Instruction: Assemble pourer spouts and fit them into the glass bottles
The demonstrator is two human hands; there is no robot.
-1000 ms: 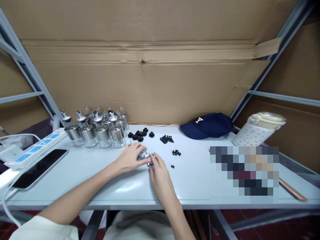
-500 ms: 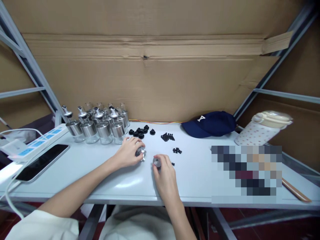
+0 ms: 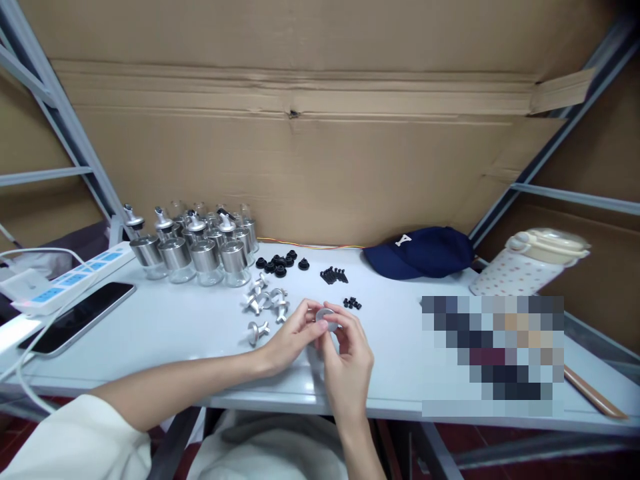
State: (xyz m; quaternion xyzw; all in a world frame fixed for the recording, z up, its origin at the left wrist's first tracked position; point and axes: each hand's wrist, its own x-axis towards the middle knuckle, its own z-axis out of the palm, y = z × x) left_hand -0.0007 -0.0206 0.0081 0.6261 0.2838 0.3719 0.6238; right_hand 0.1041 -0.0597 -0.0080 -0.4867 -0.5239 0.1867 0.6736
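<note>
Both hands meet above the front middle of the table, around a silver pourer cap (image 3: 327, 319) with its round disc facing up. My left hand (image 3: 300, 325) pinches the cap at its left edge. From the right, my right hand (image 3: 347, 343) grips the same cap between thumb and fingers; its underside is hidden. Left of my hands lie several loose silver pourer caps (image 3: 258, 332) with spouts. Beyond them sit black ribbed stoppers (image 3: 280, 271), thin black flip pieces (image 3: 334, 275) and small black bits (image 3: 353, 303).
Glass bottles with steel sleeves (image 3: 204, 257) stand at the back left, several topped with pourers. A phone (image 3: 80, 317) and a power strip (image 3: 80, 277) lie at left. A navy cap (image 3: 425, 253), a dotted tumbler (image 3: 520, 267) and a blurred patch occupy the right.
My left hand has left the silver pile, uncovering it, and moved right to join my right hand. The held cap has been raised slightly and now has both hands on it.
</note>
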